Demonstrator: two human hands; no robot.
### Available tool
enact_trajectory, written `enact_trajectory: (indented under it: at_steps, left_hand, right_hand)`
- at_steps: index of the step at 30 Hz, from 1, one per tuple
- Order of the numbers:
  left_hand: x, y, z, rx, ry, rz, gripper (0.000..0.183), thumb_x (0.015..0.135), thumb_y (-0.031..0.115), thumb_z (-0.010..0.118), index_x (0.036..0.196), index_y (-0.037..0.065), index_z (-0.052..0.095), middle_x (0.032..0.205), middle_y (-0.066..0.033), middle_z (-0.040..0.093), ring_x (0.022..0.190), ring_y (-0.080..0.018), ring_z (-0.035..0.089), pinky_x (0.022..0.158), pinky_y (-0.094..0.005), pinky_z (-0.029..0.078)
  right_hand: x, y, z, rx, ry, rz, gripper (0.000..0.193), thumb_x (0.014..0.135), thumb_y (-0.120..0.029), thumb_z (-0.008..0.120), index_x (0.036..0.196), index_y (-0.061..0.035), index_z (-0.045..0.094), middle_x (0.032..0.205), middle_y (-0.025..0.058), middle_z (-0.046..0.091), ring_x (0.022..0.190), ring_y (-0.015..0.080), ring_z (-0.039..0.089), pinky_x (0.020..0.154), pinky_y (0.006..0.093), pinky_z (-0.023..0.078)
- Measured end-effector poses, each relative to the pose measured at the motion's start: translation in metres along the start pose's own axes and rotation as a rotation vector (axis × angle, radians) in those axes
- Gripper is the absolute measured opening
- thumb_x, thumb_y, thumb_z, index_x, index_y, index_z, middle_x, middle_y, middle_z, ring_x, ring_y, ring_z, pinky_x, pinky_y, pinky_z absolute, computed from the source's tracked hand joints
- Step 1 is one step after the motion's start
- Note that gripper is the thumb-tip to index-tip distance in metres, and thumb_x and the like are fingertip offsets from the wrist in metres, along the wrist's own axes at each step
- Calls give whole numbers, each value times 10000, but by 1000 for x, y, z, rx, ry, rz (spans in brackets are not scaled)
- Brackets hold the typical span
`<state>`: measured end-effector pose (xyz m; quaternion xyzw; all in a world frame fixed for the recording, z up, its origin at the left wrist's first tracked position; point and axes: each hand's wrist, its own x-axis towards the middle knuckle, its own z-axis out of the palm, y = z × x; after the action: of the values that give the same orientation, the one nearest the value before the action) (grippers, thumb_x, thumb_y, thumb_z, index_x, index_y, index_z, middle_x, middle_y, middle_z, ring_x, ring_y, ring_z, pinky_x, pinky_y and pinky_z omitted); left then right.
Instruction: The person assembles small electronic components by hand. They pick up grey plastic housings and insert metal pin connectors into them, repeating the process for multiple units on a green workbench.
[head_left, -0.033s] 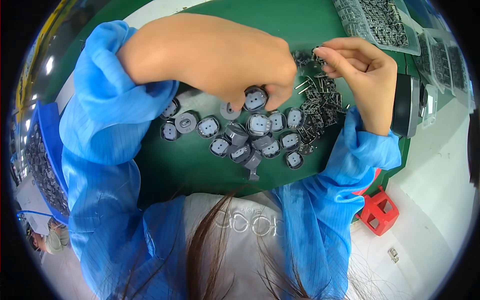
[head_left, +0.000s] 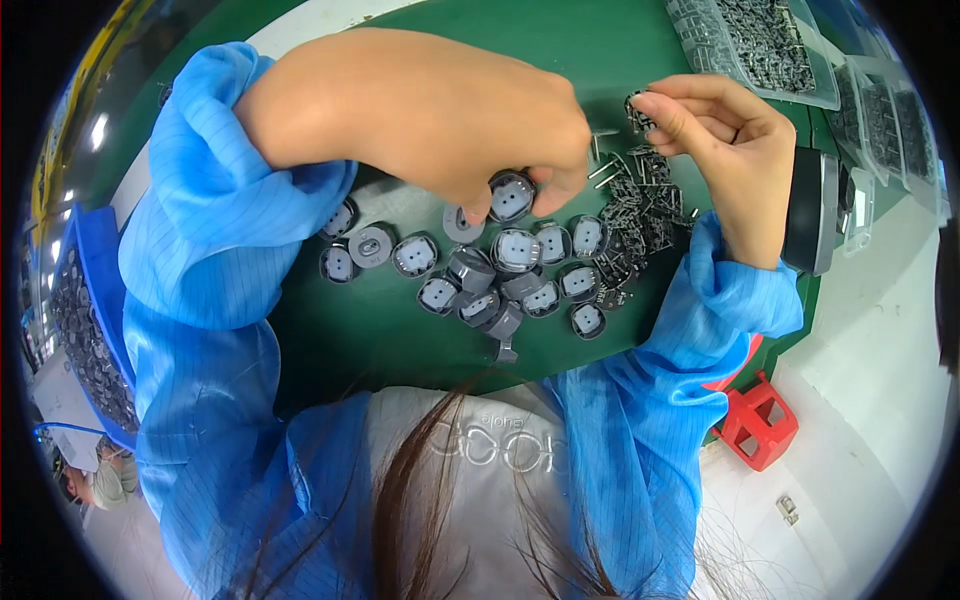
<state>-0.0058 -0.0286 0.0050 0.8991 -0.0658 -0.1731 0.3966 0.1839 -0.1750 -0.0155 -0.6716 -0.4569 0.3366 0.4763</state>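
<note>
My left hand is bent over the table, its thumb and fingers closed around a round black housing with a pale grey face and small holes. Between the thumb and fingertips of my right hand is a small black part with metal pins. Several similar round housings lie loosely below my left hand, some face up and some tipped. A flat grey disc with a central hole lies among them. Beneath my right hand spreads a heap of small black parts with metal pins.
Clear plastic trays of small metal parts stand at the far right, with more boxes beside them. A dark box-shaped object sits at the table's right edge. A blue bin of dark parts is at left, a red stool at lower right.
A blurred dark cluster between my hands is gone; a thin metal piece shows there now. The part in my right fingers shows more fully. Both hands stay nearly in place.
</note>
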Motion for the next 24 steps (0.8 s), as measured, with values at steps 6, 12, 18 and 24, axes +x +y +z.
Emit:
enact_trajectory:
  at_steps: [6, 12, 18, 24]
  left_hand:
    - [-1, -15, -3, -84, 168, 18, 326, 734, -23, 781, 1049, -15, 695, 1019, -116, 667, 980, -314, 680, 728, -362, 609]
    - [1, -7, -11, -142, 529, -51, 360, 790, 86, 798, 1119, -45, 734, 1013, -171, 682, 801, -160, 679, 630, -276, 569]
    - [10, -4, -3, -201, 743, -4, 355, 783, 8, 788, 1126, -61, 722, 1017, -133, 657, 779, -137, 684, 636, -216, 587]
    - [17, -18, 12, -329, 775, 115, 366, 770, -32, 803, 1124, -64, 714, 1064, -146, 685, 842, -156, 699, 684, -235, 609]
  right_hand:
    - [-5, -3, 4, 159, 51, -43, 293, 952, -36, 699, 1230, 52, 675, 1033, 130, 731, 818, 148, 715, 741, 260, 608]
    - [-9, -5, 10, 375, -185, 4, 360, 987, -77, 658, 1331, 28, 635, 1053, 102, 684, 917, 157, 694, 795, 276, 607]
    - [-7, 1, 23, 118, 114, -233, 220, 946, -76, 721, 1132, 37, 746, 1130, 139, 708, 917, 162, 683, 739, 280, 591]
    - [-10, -4, 35, 37, 205, -297, 163, 898, 10, 752, 1057, 47, 753, 1119, 134, 718, 910, 143, 693, 698, 228, 547]
